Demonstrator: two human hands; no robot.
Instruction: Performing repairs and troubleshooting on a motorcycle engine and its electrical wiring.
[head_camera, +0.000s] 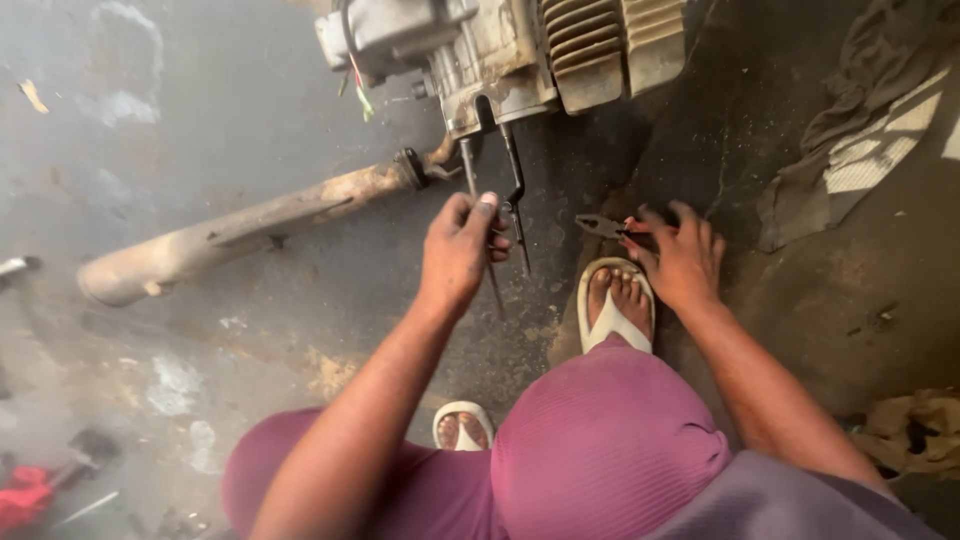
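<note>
While left hand (458, 250) grips a rod (478, 215) under the engine (500, 50), right hand (683, 262) grasps pliers (602, 226) on the floor (250, 100).

Two hands (458, 250), one pliers (600, 226), two sandals (612, 305)

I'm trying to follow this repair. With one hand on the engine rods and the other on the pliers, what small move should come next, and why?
Probably lift the pliers toward the rods. The right hand is closing on the handles while they lie on the ground, and the left hand already steadies a rod below the engine.
</note>
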